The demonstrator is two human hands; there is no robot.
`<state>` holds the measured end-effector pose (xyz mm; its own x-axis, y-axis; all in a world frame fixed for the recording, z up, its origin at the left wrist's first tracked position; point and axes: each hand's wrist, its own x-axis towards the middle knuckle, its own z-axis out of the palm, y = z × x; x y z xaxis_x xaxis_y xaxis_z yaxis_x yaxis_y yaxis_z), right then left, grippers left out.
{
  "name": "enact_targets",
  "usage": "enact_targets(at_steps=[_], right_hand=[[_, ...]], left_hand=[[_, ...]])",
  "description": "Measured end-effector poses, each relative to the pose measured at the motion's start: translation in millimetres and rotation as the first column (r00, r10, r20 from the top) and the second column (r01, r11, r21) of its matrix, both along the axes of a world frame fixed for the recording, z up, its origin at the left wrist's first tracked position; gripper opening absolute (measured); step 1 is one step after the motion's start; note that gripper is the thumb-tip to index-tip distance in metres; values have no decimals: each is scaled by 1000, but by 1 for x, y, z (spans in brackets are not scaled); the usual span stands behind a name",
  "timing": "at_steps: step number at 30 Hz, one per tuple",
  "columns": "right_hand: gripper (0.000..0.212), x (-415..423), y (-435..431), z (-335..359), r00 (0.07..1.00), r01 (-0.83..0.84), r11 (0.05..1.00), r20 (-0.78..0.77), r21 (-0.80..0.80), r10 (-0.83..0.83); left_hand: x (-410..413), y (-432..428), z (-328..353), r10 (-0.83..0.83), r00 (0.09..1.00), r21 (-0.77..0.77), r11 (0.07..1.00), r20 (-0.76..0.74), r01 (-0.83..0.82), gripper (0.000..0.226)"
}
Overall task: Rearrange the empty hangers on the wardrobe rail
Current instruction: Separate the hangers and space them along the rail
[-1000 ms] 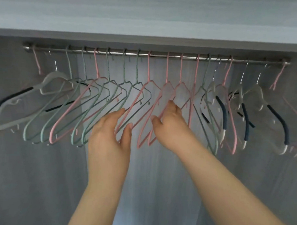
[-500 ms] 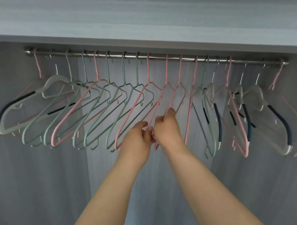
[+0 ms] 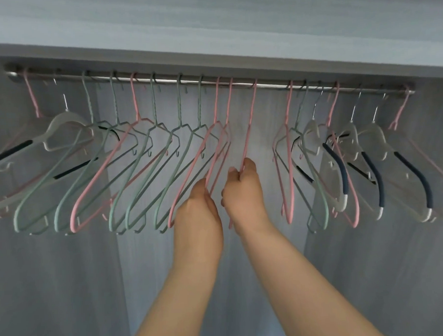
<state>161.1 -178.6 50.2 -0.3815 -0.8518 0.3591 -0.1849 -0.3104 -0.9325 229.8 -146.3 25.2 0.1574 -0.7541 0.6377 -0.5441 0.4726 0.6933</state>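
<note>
Right hand [image 3: 243, 192] pinches the lone pink wire hanger [image 3: 249, 126] hung mid-rail [image 3: 270, 85], gap to its right. Left hand [image 3: 199, 209] has fingers curled round the wire of the adjacent pink hanger pair [image 3: 229, 104]. Green hangers [image 3: 180, 111] sit toward the rail's left end.

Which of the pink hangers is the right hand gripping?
The lone pink hanger, hanging apart with bare rail on either side; the right hand grips its wire.
</note>
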Motion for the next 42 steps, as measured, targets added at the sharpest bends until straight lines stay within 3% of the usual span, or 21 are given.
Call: enact_targets(at_steps=[5, 8, 10, 12, 16, 21, 26, 32, 38, 42], right_hand=[[36, 8, 7, 6, 999, 1, 1000, -39, -13, -2], [35, 10, 11, 11, 1000, -2, 1000, -14, 6, 2], [38, 9, 13, 11, 1000, -1, 998, -19, 65, 2], [45, 5, 14, 11, 994, 5, 986, -108, 168, 13], [52, -6, 22, 11, 974, 17, 966, -221, 257, 42], [26, -15, 38, 18, 996, -36, 970, -74, 242, 55], [39, -17, 38, 15, 998, 31, 985, -59, 167, -21], [39, -18, 36, 18, 999, 43, 984, -35, 174, -38], [37, -25, 41, 21, 989, 55, 974, -144, 221, -24], [57, -32, 51, 22, 925, 129, 966, -378, 223, -36]], left_hand=[[4, 3, 5, -42, 999, 34, 998, -30, 43, 27], [4, 6, 11, -97, 992, 41, 994, -75, 100, 38], [4, 5, 9, -101, 990, 74, 991, -97, 109, 38], [3, 7, 9, -71, 997, 86, 994, -28, 73, 27], [-4, 11, 9, -45, 999, 59, 997, 22, 43, 40], [-9, 14, 10, -54, 995, 35, 998, 82, 51, 39], [-7, 14, 11, -50, 995, 58, 997, 84, 45, 37], [-9, 17, 12, -63, 995, 72, 996, 74, 57, 49], [-16, 17, 14, -81, 991, 105, 992, 106, 70, 51], [-19, 19, 13, -98, 992, 121, 989, 82, 88, 50]])
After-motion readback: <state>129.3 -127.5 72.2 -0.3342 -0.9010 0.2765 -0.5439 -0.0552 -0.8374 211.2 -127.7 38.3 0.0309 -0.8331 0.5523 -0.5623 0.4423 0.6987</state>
